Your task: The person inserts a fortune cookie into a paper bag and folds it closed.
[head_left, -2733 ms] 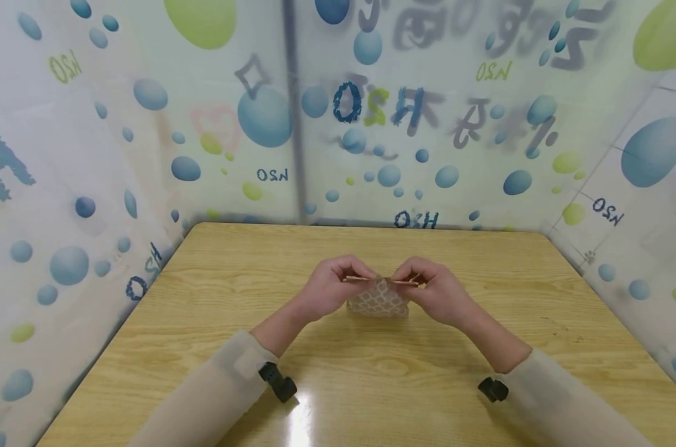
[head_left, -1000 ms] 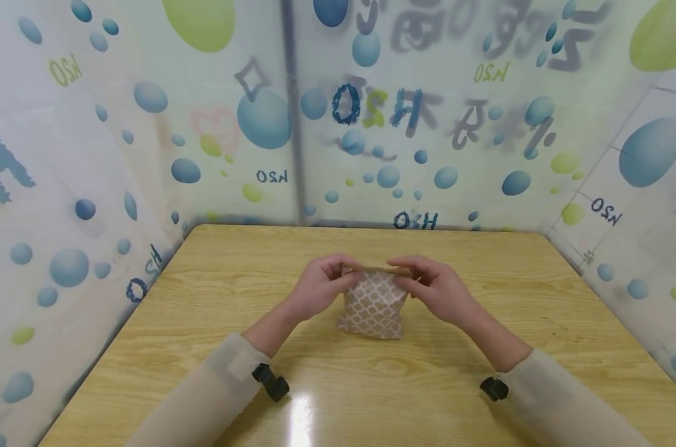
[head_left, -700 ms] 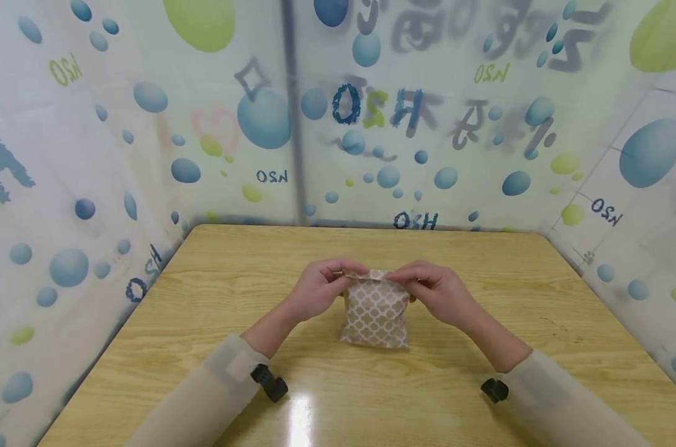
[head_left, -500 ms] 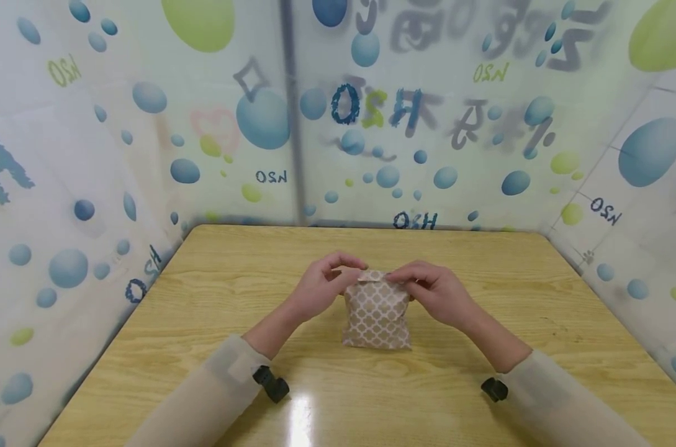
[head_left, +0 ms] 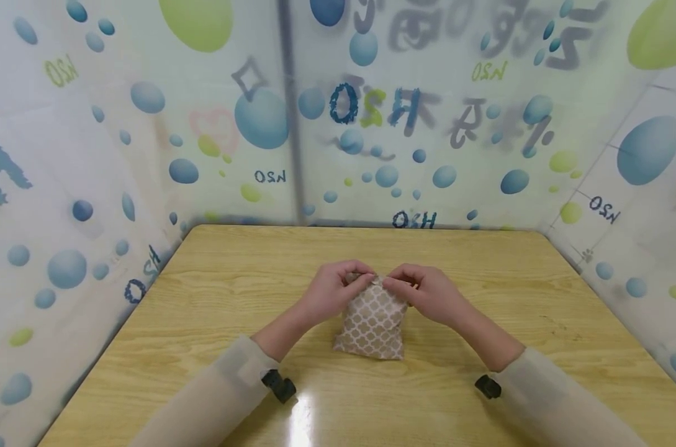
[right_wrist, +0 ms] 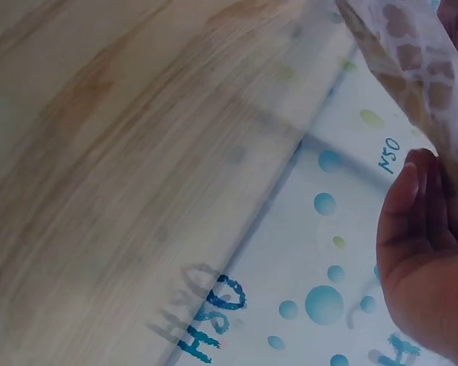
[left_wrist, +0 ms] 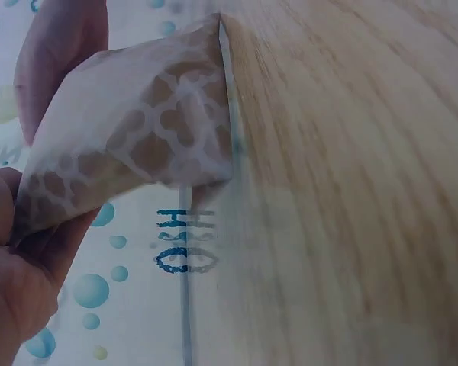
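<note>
A small brown paper bag (head_left: 372, 320) with a white lattice print is held over the middle of the table, its patterned face towards the head camera. My left hand (head_left: 333, 290) pinches its top edge on the left between thumb and fingers. On the right, my right hand (head_left: 431, 293) pinches the same edge, with the two thumbs close together. The left wrist view shows the bag (left_wrist: 160, 126) bulging slightly, its lower end near the tabletop. Only part of the bag (right_wrist: 416, 65) appears in the right wrist view. Whatever is inside it is hidden.
The wooden table (head_left: 248, 273) stretches around the hands. Pale curtains (head_left: 326, 167) with blue and green spots enclose its back and sides. Black wrist devices sit at both sleeve cuffs, the left device (head_left: 279, 386) and the right device (head_left: 488, 386).
The bag has swung from edge-on to showing its patterned face, its bottom now nearer me. Its top edge was folded over, and in the last half second both hands drew closer together there.
</note>
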A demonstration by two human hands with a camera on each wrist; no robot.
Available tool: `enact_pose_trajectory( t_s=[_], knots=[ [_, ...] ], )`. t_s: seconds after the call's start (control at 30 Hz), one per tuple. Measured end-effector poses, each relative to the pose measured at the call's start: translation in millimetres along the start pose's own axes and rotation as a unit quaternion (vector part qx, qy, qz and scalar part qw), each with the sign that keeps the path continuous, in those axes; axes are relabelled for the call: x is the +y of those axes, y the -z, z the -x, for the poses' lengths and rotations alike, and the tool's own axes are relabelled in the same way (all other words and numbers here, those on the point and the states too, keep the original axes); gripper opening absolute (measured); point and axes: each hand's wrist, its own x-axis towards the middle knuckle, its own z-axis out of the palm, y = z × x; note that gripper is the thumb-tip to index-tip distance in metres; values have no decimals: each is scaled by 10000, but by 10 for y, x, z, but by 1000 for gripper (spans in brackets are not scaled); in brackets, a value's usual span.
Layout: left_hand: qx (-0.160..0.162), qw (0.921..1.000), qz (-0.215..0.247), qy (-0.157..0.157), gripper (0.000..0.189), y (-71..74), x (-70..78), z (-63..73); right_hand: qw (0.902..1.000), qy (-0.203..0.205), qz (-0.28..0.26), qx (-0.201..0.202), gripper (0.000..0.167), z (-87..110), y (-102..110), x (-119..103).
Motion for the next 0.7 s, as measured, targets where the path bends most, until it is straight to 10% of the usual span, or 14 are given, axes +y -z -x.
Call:
enact_pose_trajectory(
  t_s=[0.7],
  knots=[
    [-193,9993,278,166,23,82,-57,39,9994,43,-311,140,15,15,-4,-16]
  ],
)
